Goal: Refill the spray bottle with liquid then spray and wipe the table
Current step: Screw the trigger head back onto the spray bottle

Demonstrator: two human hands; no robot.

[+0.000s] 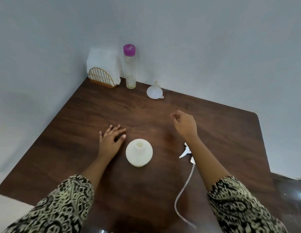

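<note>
The uncapped spray bottle [139, 153] stands just beside the flat, spread left hand [112, 138]. The right hand [184, 123] hovers farther right, curled and empty.

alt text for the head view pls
An uncapped white spray bottle stands on a dark wooden table between a person's left hand, flat, and right hand, raised, curled. Its spray head lies to its right; funnel, purple-capped bottle and napkin holder sit behind.
</note>
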